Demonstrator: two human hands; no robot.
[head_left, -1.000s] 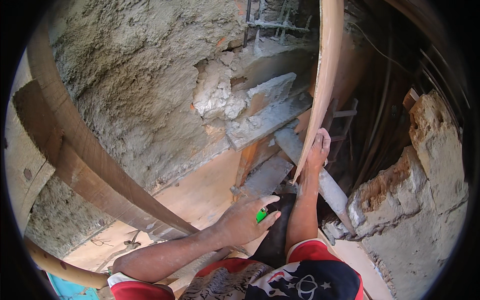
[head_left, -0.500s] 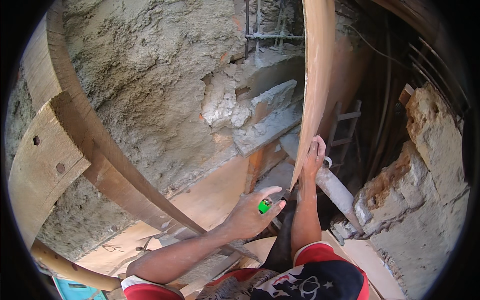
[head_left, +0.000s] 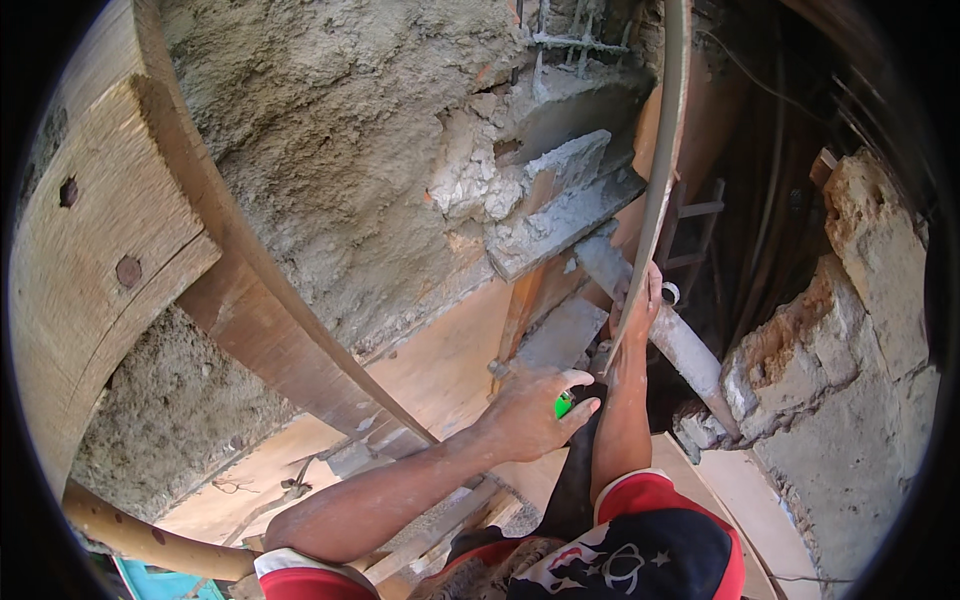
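Observation:
My right hand [head_left: 643,293] grips the lower part of a long, thin wooden board [head_left: 662,170]. The board stands up and away from me, its narrow edge turned largely toward the view. My left hand [head_left: 540,412] is close by the board's near end, curled round a small bright green object [head_left: 564,404]. Its thumb and forefinger point toward the board's end. Most of the green object is hidden in the palm, so its kind cannot be made out.
Rough cement wall [head_left: 320,150] fills the left and middle. Thick curved-looking beams [head_left: 250,310] cross at the left. A grey pipe [head_left: 690,365] runs beside my right arm toward broken masonry [head_left: 800,350]. Behind it a ladder [head_left: 693,235] stands in shadow.
The board has turned from showing its broad face to showing its narrow edge. Both hands keep their holds, and the whole view has shifted slightly.

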